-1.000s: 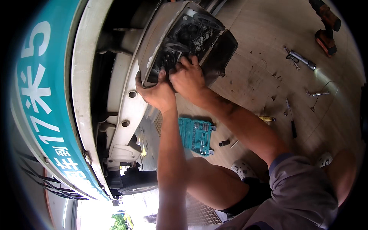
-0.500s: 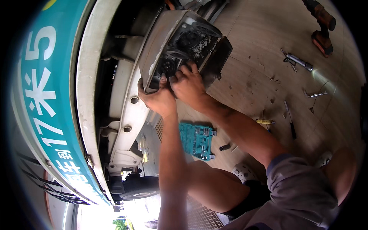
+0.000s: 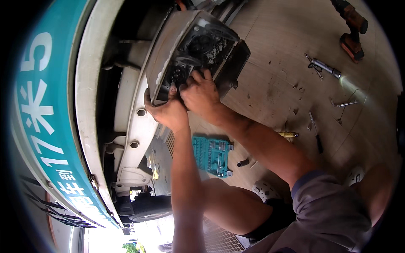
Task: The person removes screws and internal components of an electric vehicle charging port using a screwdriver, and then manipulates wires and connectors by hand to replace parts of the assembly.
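A worn metal box (image 3: 171,46) hangs at the side of a vehicle, its front side uncovered. Inside it are black round fittings, one high up (image 3: 200,44) and one lower down (image 3: 177,74). My left hand (image 3: 171,113) grips the box's lower corner, one finger along the outer edge and another digit reaching in by the lower fitting. Close beside it, my right hand (image 3: 201,93) has its fingers curled into the box's lower opening. Whatever those fingertips hold is hidden. A dark flap (image 3: 234,63) hangs open along the box's right side.
On the floor lie an orange-black cordless drill (image 3: 353,31), a lit flashlight (image 3: 327,67), a ratchet-like tool (image 3: 345,103), a black-handled screwdriver (image 3: 316,133) and a yellow-handled tool (image 3: 288,134). An open teal socket set (image 3: 211,156) sits below my arms, near a dark socket (image 3: 243,162). A tyre (image 3: 152,207) stands beyond.
The whole view has shifted slightly, so the scene sits a little farther left. Both hands stay at the box's lower opening, with hardly any change in their grip.
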`<state>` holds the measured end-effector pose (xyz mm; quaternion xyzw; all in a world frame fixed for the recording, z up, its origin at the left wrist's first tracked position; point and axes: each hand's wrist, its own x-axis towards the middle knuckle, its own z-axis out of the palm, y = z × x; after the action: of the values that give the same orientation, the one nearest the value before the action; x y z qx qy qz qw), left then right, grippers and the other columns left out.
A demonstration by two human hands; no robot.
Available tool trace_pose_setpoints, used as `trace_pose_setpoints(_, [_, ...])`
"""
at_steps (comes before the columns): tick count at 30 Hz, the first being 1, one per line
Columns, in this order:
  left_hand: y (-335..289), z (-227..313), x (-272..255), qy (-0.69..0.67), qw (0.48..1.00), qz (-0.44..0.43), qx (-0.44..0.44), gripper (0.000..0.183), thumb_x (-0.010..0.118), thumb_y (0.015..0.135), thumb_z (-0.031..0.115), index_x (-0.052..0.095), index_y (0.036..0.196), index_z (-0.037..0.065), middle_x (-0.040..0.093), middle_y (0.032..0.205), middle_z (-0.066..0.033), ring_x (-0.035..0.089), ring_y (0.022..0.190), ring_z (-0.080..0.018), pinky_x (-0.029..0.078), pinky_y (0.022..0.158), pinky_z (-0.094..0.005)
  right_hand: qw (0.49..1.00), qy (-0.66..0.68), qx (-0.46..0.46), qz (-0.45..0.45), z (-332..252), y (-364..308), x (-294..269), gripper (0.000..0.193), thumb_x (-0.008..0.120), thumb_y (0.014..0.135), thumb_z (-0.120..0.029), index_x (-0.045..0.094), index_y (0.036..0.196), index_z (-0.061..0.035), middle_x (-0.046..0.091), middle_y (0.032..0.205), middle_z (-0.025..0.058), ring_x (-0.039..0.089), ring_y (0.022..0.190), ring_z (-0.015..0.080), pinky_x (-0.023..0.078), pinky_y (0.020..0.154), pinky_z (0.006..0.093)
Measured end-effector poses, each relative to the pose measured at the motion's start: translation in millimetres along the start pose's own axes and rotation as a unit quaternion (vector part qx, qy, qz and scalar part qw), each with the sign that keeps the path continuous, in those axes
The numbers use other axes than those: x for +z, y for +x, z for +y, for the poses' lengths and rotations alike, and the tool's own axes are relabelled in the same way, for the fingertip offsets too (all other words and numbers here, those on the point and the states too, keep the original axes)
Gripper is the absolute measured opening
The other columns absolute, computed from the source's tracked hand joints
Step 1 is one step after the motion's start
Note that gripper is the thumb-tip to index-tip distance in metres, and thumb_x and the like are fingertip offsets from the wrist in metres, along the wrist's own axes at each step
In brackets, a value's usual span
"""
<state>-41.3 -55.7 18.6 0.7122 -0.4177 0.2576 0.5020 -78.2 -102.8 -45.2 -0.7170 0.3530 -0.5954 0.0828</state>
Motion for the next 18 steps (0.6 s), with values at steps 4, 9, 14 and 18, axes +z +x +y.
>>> trace_pose_setpoints(4, [-1.0, 2.3, 0.0, -0.029, 0.999, -0.009, -0.016, 0.077, 0.087, 0.07, 0.008, 0.046, 0.133, -0.007, 0.063, 0.116, -0.0237, 0.065, 0.099, -0.0303, 0.052, 0.088, -0.0373, 1.0, -0.016, 0.006, 0.02, 1.2, -3.2, 1.9, 0.016, 0.061, 0.074, -0.018, 0.074, 0.07, -0.0097, 0.069, 0.076, 0.0069, 0.059, 0.093, 0.0225, 0.036, 0.094, 0.0473])
trace_pose_setpoints(9, [1.6, -0.3, -3.0, 0.007, 1.0, -0.015, -0.008, 0.077, 0.087, 0.068, 0.011, 0.049, 0.132, -0.006, 0.061, 0.12, -0.0225, 0.062, 0.105, -0.0326, 0.048, 0.094, -0.0388, 0.998, -0.008, -0.021, 0.059, 4.0, -4.0, 1.8, 0.014, 0.061, 0.071, -0.017, 0.071, 0.067, -0.0081, 0.068, 0.073, 0.0079, 0.061, 0.085, 0.0225, 0.04, 0.089, 0.044])
trace_pose_setpoints(14, [5.0, -9.7, -3.6, 0.034, 0.999, -0.002, 0.017, 0.078, 0.088, 0.066, 0.015, 0.051, 0.132, -0.006, 0.058, 0.123, -0.0223, 0.057, 0.113, -0.0369, 0.044, 0.099, -0.0417, 0.999, -0.007, -0.016, 0.035, 0.6, -1.1, -0.9, 0.014, 0.062, 0.071, -0.019, 0.072, 0.067, -0.0094, 0.068, 0.072, 0.0072, 0.06, 0.084, 0.0218, 0.039, 0.083, 0.043])
trace_pose_setpoints(18, [3.6, -11.5, -1.5, 0.013, 1.0, -0.003, 0.002, 0.078, 0.087, 0.066, 0.015, 0.051, 0.132, -0.005, 0.059, 0.121, -0.0224, 0.059, 0.11, -0.0375, 0.045, 0.098, -0.0422, 0.999, -0.024, -0.021, -0.011, 1.7, -0.9, -4.0, 0.017, 0.061, 0.075, -0.02, 0.075, 0.07, -0.0116, 0.069, 0.074, 0.0063, 0.059, 0.089, 0.0216, 0.037, 0.088, 0.0475])
